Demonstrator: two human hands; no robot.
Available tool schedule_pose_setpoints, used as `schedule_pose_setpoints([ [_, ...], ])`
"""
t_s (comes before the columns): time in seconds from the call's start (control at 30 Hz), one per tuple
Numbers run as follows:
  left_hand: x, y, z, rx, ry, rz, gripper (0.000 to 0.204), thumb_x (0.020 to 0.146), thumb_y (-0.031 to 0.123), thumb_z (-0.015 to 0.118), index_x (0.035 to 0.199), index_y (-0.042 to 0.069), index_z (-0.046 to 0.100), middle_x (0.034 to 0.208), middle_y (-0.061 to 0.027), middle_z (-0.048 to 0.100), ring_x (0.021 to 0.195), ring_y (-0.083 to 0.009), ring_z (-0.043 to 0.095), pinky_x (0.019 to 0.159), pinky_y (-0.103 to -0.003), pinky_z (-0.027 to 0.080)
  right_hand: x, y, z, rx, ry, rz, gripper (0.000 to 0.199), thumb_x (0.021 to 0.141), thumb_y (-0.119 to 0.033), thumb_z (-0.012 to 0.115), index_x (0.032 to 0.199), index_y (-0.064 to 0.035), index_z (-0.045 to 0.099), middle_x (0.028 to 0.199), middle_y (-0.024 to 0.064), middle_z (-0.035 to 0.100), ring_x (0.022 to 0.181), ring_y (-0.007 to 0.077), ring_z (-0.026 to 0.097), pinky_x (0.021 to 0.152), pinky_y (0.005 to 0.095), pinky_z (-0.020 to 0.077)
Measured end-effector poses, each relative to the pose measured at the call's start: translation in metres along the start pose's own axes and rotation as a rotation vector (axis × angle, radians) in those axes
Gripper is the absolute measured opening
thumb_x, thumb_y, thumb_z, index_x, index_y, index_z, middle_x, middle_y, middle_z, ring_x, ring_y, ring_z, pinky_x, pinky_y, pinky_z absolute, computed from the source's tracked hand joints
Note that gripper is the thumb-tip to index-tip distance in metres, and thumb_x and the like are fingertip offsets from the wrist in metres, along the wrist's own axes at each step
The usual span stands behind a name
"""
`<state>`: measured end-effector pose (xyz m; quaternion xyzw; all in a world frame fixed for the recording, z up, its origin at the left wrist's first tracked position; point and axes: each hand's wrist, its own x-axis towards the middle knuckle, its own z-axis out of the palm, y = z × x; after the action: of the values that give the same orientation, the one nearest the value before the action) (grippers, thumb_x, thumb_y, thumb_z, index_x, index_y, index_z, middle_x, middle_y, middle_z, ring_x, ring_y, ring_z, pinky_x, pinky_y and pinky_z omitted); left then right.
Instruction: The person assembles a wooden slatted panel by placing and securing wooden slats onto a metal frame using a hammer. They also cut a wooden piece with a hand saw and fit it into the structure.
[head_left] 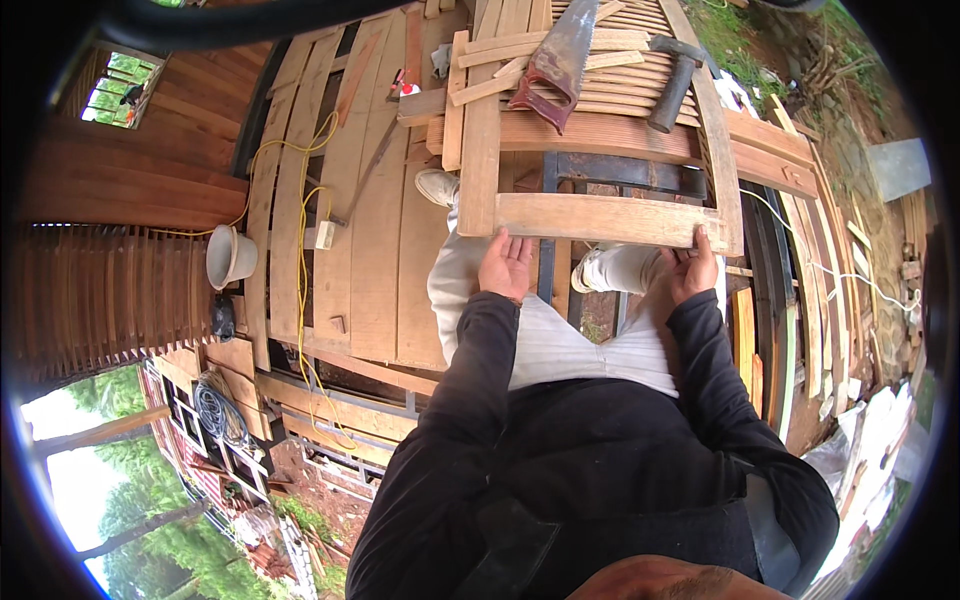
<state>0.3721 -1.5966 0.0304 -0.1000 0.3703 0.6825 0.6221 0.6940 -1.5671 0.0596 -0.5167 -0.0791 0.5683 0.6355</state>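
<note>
Left grip (pixel 507 265): open palm with fingers loosely spread, laid against the lower rail of a wooden slatted frame (pixel 590 218) at centre frame, closed on nothing. Right grip (pixel 692 268): fingers curled over the same rail near its lower right corner, holding the frame's edge. Frame: pale timber, lower rail running across the middle of the picture just above both hands, side stiles rising toward the top edge, thin slats filling the upper part. Handsaw (pixel 556 62): rusty blade, lying flat on the slats at upper centre. Hammer (pixel 673 82): dark head and handle, lying on the slats just right of the saw, apart from it. Person: black sleeves entering from the lower edge, light trousers, two pale shoes (pixel 437 186) visible below the frame. Plank floor (pixel 370 230): reddish-brown boards filling the left centre. Yellow cord (pixel 300 250): trailing down the boards at left centre. White bucket (pixel 230 256): tipped on its side at the left, near the cord. Coiled cable (pixel 215 410): lower left, well apart from the hands. Stacked boards (pixel 790 150): right of the frame, along the upper right.
</note>
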Motion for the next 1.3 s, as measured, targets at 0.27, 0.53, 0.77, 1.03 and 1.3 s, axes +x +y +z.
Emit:
schedule_pose_setpoints([
  [0.27,0.004,0.004,0.010,0.029,0.000,0.025,0.042,0.098,0.029,0.065,0.131,0.005,0.055,0.134,-0.0068,0.060,0.126,-0.0214,0.055,0.112,-0.040,0.044,0.005,0.000,0.005,0.011,-0.019,-0.005,0.049,0.096,-0.034,0.067,0.136,-0.0083,0.053,0.132,0.0081,0.058,0.123,0.0339,0.055,0.096,0.0575,0.0465],
  [0.53,0.001,0.006,0.018,0.084,0.030,0.040,0.054,0.098,0.035,0.066,0.137,0.004,0.048,0.142,-0.0104,0.051,0.135,-0.0240,0.048,0.117,-0.042,0.039,0.007,0.001,0.004,-0.005,-0.028,-0.003,0.048,0.095,-0.034,0.069,0.134,-0.0108,0.052,0.131,0.0084,0.058,0.122,0.0333,0.057,0.095,0.0534,0.0495],
  [0.77,-0.001,0.006,0.019,0.088,0.015,0.040,0.063,0.096,0.035,0.068,0.142,0.001,0.043,0.148,-0.0130,0.046,0.141,-0.0261,0.041,0.120,-0.042,0.036,0.000,-0.002,0.012,0.001,0.007,0.013,0.042,0.098,-0.036,0.066,0.130,-0.0119,0.056,0.125,0.0058,0.063,0.117,0.0264,0.061,0.092,0.0477,0.0526],
  [1.03,0.000,0.002,0.016,0.047,0.038,0.069,0.061,0.096,0.034,0.068,0.141,0.000,0.044,0.147,-0.0145,0.046,0.139,-0.0278,0.043,0.118,-0.043,0.036,0.007,0.001,0.006,0.020,-0.049,0.009,0.052,0.097,-0.034,0.066,0.139,-0.0092,0.047,0.135,0.0093,0.056,0.125,0.0328,0.053,0.102,0.0555,0.0428],
  [1.3,0.000,0.003,0.018,0.024,0.038,0.061,0.055,0.100,0.032,0.062,0.141,0.000,0.046,0.143,-0.0164,0.051,0.136,-0.0306,0.047,0.117,-0.044,0.038,-0.001,0.001,0.013,0.004,-0.074,-0.021,0.054,0.099,-0.035,0.063,0.141,-0.0064,0.046,0.138,0.0130,0.053,0.131,0.0341,0.049,0.110,0.0540,0.0405],
])
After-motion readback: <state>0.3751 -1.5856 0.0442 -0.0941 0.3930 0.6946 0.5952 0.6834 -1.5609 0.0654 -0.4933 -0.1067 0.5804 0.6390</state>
